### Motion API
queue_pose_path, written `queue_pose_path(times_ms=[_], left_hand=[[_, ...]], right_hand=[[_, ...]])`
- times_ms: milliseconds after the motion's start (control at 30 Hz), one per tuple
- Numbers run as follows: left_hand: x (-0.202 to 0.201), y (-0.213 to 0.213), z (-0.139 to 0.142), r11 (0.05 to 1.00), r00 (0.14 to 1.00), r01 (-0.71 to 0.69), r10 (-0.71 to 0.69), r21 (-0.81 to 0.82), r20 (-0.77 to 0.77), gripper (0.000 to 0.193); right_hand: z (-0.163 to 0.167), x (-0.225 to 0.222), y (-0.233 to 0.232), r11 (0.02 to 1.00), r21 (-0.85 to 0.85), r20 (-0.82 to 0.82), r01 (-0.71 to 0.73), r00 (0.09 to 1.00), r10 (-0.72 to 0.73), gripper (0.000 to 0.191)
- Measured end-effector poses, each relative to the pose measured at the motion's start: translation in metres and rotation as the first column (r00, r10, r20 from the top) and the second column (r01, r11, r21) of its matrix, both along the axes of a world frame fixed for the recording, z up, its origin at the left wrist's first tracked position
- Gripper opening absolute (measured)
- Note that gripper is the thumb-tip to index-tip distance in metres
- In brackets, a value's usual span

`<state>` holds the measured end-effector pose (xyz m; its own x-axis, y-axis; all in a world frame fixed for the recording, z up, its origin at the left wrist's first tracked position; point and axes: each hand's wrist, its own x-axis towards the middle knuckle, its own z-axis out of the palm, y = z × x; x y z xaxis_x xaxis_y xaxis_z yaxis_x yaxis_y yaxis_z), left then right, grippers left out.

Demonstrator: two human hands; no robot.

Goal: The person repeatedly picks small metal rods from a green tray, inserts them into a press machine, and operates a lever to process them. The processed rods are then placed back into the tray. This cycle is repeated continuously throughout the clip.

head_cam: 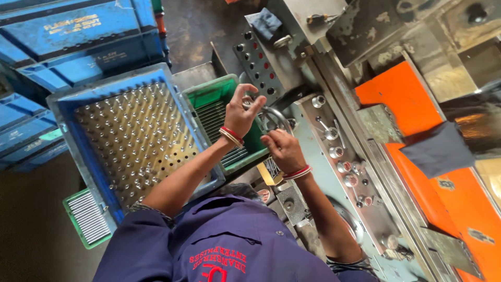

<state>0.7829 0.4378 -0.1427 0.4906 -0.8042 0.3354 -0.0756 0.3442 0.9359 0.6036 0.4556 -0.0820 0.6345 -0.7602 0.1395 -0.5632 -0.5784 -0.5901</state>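
- Our left hand (241,112) and right hand (283,149) both grip the metal ring (271,116), at twelve o'clock from our chest.
- We judge it could slip into the green crate (209,94) at nine o'clock.

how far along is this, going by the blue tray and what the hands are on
Looks done: the blue tray has many holes filled with small metal parts, mostly toward its upper side. In hand: the left hand and right hand both grip the round handwheel on the machine. Left: many holes nearer the person sit unfilled.
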Motion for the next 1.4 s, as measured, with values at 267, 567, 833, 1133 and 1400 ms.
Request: queue_pose_path(times_ms=[267, 567, 833, 1133, 1400], left_hand=[[0.002, 0.008, 0.023, 0.932, 0.945, 0.285, -0.312, 0.225, 0.096, 0.037], [0.015, 0.015, 0.03, 0.651, 0.758, 0.647, -0.496, 0.396, -0.424, 0.035], [-0.003, 0.023, 0.051, 0.855, 0.847, 0.519, -0.514, 0.004, -0.135, 0.028], [-0.008, -0.007, 0.034, 0.812, 0.445, 0.581, -0.264, 0.052, -0.856, 0.019], [0.055, 0.029, -0.045, 0.796, 0.444, 0.561, -0.06, 0.225, -0.894, 0.012]], right_hand=[[0.031, -0.028, -0.018, 0.908, -0.372, 0.047, -0.194, 0.973, 0.227, 0.013], [0.037, -0.02, -0.017, 0.709, -0.633, -0.21, -0.311, 0.95, 0.23, 0.015], [-0.002, -0.019, 0.011, 0.697, 0.654, 0.628, -0.294, 0.724, -0.285, 0.048], [-0.024, -0.034, 0.011, 0.938, 0.269, 0.697, 0.219, 0.627, -0.346, 0.042], [-0.121, -0.201, 0.12, 0.526, 0.243, 0.174, 0.815, 0.497, -0.85, 0.06]])
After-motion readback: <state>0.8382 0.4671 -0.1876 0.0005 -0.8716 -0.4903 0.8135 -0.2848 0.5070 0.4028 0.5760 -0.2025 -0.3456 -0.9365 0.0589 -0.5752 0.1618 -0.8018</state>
